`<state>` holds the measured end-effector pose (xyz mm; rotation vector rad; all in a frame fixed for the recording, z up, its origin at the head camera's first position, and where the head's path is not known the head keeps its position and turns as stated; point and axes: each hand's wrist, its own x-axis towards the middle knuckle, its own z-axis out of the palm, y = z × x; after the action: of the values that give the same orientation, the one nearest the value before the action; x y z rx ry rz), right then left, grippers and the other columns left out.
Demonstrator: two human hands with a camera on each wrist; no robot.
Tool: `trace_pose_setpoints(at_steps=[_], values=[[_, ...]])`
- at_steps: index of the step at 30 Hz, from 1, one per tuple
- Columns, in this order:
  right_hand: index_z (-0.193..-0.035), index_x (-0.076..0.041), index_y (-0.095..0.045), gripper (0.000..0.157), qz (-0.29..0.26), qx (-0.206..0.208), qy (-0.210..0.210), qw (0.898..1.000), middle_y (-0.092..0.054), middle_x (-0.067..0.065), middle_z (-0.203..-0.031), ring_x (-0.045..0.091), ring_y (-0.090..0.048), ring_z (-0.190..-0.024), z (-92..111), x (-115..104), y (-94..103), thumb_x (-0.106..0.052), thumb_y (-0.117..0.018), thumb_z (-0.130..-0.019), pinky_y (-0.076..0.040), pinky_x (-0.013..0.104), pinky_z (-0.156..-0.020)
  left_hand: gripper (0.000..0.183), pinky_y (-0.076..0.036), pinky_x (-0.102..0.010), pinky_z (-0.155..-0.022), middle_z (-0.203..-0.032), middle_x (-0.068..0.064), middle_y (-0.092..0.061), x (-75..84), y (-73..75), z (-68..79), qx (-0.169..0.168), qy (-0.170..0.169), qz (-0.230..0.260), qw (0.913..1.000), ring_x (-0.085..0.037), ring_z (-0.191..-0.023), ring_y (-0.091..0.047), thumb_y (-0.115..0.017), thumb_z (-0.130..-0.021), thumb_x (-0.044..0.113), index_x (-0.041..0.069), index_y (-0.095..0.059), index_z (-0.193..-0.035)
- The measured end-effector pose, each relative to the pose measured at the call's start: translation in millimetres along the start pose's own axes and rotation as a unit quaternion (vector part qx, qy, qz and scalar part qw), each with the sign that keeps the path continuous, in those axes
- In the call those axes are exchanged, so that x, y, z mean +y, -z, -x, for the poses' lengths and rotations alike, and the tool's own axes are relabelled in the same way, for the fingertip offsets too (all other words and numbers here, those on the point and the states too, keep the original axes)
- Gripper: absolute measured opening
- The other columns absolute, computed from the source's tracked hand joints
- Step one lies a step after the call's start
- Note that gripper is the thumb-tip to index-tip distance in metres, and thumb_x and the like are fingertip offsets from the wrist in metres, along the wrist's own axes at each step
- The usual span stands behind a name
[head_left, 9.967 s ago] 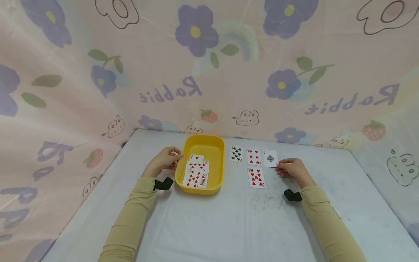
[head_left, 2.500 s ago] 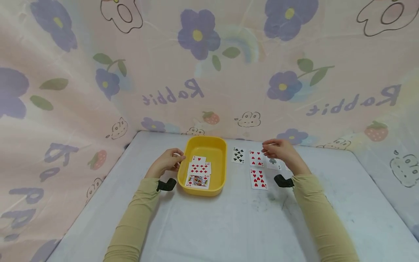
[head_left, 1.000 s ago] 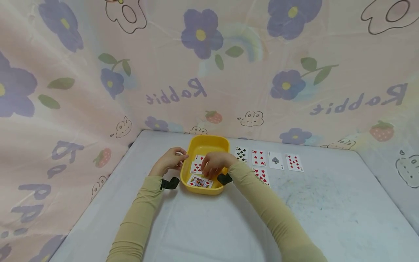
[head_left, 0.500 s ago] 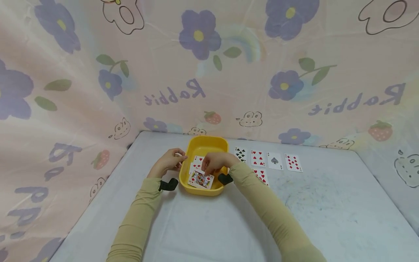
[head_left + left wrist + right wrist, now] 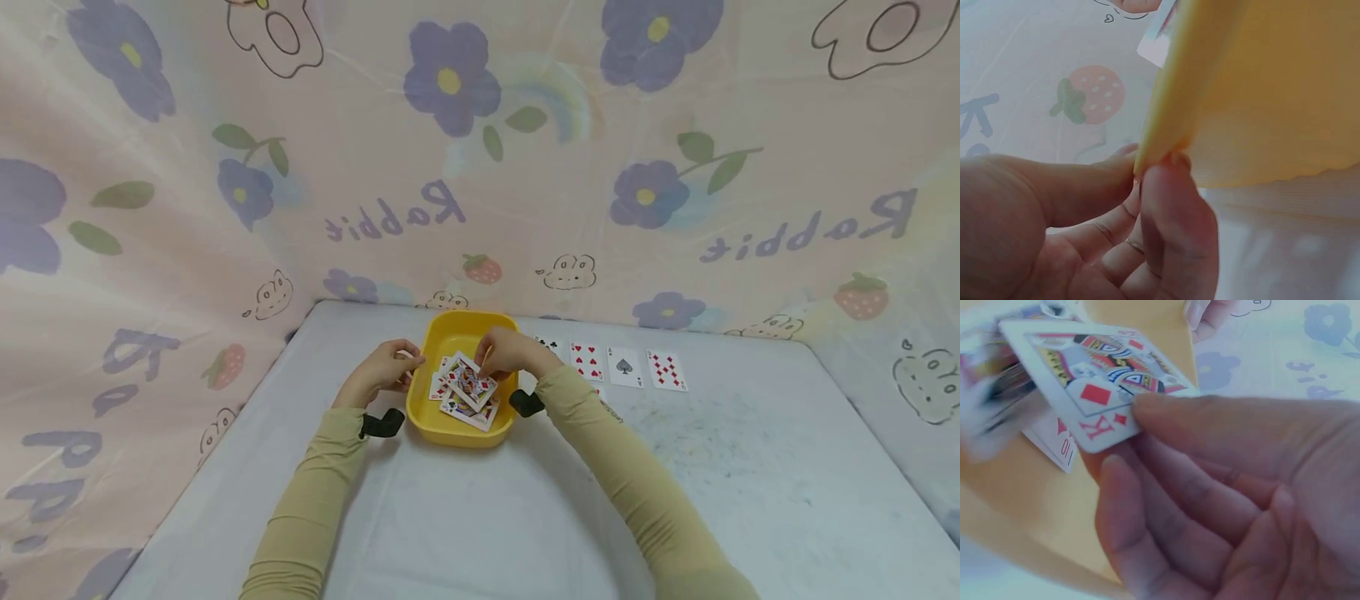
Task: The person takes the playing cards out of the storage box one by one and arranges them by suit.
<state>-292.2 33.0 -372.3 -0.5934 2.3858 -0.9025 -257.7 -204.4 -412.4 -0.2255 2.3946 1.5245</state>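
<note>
My right hand (image 5: 513,350), over the right side of the yellow tray (image 5: 459,438), pinches a king of diamonds (image 5: 1110,375) between thumb and fingers. The card is lifted at a tilt. Under it in the tray lies another face card (image 5: 472,417), blurred in the right wrist view, and a red number card (image 5: 438,386) shows partly. On the tray's left side, my left hand (image 5: 381,368) pinches the rim with thumb and finger, plain in the left wrist view.
Right of the tray, a row of face-up cards lies on the white table: a clubs card (image 5: 550,342) partly hidden, a hearts card (image 5: 587,362), an ace of spades (image 5: 625,367) and a diamonds card (image 5: 667,371). The right forearm mostly covers another hearts card. Patterned cloth hangs behind.
A diamonds card has gone from the tray to the row, right of the ace. My right hand has returned to the tray and lifted the king of diamonds. The left hand stays.
</note>
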Motion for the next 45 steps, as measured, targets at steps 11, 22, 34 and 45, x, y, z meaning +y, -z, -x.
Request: trace_pose_setpoints(at_steps=[11,22,34,45], values=[[-0.096,0.002,-0.064,0.016,-0.105,0.047,0.04,0.993,-0.064,0.008,-0.075,0.016,-0.061,-0.063,26.9,27.6,18.7,-0.003,-0.073,-0.083,-0.057,0.032,-0.064,0.027,-0.053,-0.025,-0.056,-0.083,-0.009,-0.056,1.1,-2.1,-0.4,0.001,0.006,-0.005,1.0,-0.016,-0.062,-0.052,-0.058,-0.097,0.022,0.004,-0.051,-0.116],[-0.103,0.006,-0.057,0.023,-0.185,0.139,0.02,0.973,-0.065,0.014,-0.085,0.02,-0.064,-0.07,99.1,95.4,39.5,-0.006,-0.069,-0.087,-0.056,0.045,-0.072,0.027,-0.052,-0.025,-0.057,-0.084,-0.009,-0.058,3.5,-0.3,0.0,-0.008,-0.001,-0.001,1.0,-0.016,-0.062,-0.053,-0.057,-0.098,0.022,0.003,-0.05,-0.117],[-0.109,0.01,-0.052,0.031,-0.195,0.18,-0.048,0.963,-0.068,0.009,-0.086,0.014,-0.063,-0.072,171.2,185.2,47.4,-0.01,-0.066,-0.09,-0.056,0.035,-0.069,0.025,-0.054,-0.026,-0.058,-0.081,-0.008,-0.058,1.0,4.4,-1.9,-0.027,-0.016,0.014,0.9994,-0.015,-0.061,-0.054,-0.057,-0.098,0.021,0.003,-0.051,-0.115],[-0.118,0.012,-0.051,0.045,-0.194,0.207,-0.117,0.952,-0.068,0.002,-0.085,0.01,-0.062,-0.073,219.3,227.7,60.1,-0.018,-0.07,-0.089,-0.055,0.029,-0.066,0.026,-0.055,-0.03,-0.061,-0.084,-0.01,-0.06,-0.5,5.4,2.2,-0.036,-0.022,0.01,0.9991,-0.017,-0.063,-0.056,-0.057,-0.098,0.02,0.002,-0.051,-0.115]])
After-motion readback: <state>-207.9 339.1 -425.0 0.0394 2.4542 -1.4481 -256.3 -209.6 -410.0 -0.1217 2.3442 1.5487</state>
